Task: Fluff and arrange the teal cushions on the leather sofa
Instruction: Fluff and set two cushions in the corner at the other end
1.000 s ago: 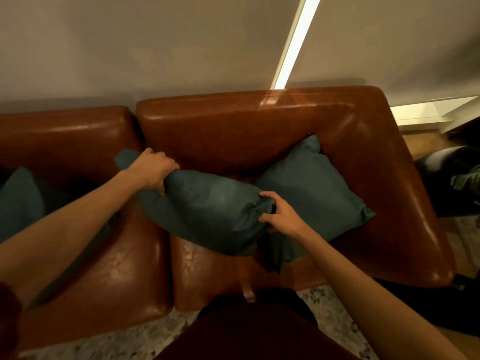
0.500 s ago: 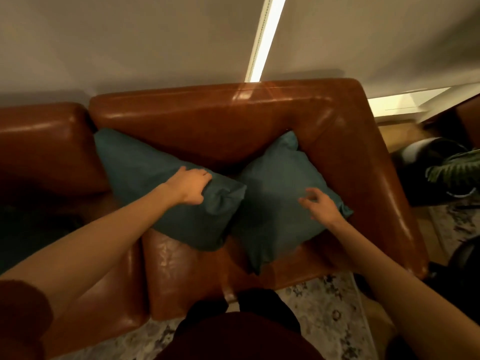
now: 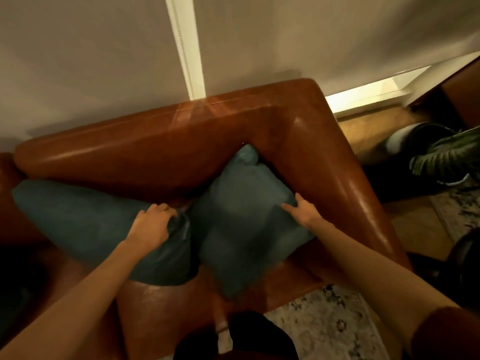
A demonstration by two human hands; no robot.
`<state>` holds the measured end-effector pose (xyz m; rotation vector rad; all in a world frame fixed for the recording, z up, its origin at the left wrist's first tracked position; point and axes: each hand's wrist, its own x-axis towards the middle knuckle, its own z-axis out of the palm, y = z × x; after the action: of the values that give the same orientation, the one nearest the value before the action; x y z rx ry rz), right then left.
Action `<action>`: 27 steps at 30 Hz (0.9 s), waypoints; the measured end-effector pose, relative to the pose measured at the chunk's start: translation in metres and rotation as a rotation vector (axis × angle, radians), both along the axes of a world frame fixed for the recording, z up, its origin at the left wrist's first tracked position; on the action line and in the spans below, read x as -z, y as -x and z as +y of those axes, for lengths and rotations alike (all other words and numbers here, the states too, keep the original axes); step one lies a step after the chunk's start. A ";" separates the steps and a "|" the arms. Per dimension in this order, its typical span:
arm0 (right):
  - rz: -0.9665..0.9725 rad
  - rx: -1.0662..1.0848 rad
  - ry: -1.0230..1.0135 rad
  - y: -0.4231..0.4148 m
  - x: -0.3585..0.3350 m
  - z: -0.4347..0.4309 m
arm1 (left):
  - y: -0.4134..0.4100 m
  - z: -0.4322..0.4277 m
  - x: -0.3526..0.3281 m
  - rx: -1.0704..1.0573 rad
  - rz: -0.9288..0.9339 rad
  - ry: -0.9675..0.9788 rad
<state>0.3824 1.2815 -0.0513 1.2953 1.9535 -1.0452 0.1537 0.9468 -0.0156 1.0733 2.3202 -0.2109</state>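
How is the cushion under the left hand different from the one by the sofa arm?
The left cushion lies long and flat along the backrest; the right cushion sits cornerwise, tucked into the sofa corner. The left hand bunches one's end; the right hand pinches the other's edge. Both are teal.

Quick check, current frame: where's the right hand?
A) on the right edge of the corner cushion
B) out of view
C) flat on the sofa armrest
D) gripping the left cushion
A: the right hand sits on the right edge of the corner cushion, fingers on the fabric, while the left hand bunches the left cushion.
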 end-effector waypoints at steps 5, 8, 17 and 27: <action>0.007 -0.095 -0.159 0.005 0.016 -0.010 | -0.018 0.016 0.014 -0.099 -0.026 -0.090; 0.034 -0.278 -0.208 0.006 0.005 -0.020 | -0.022 0.022 0.014 -0.186 -0.054 -0.087; 0.346 -0.295 -0.196 -0.070 -0.017 -0.100 | -0.023 0.030 0.016 -0.286 -0.059 0.008; 0.373 -0.277 -0.144 -0.104 -0.017 -0.160 | -0.052 0.012 0.011 -0.249 -0.168 -0.208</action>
<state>0.4865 1.1215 -0.0339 0.9089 2.4434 -1.0783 0.2056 0.9592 -0.0265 0.8487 2.3307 0.2130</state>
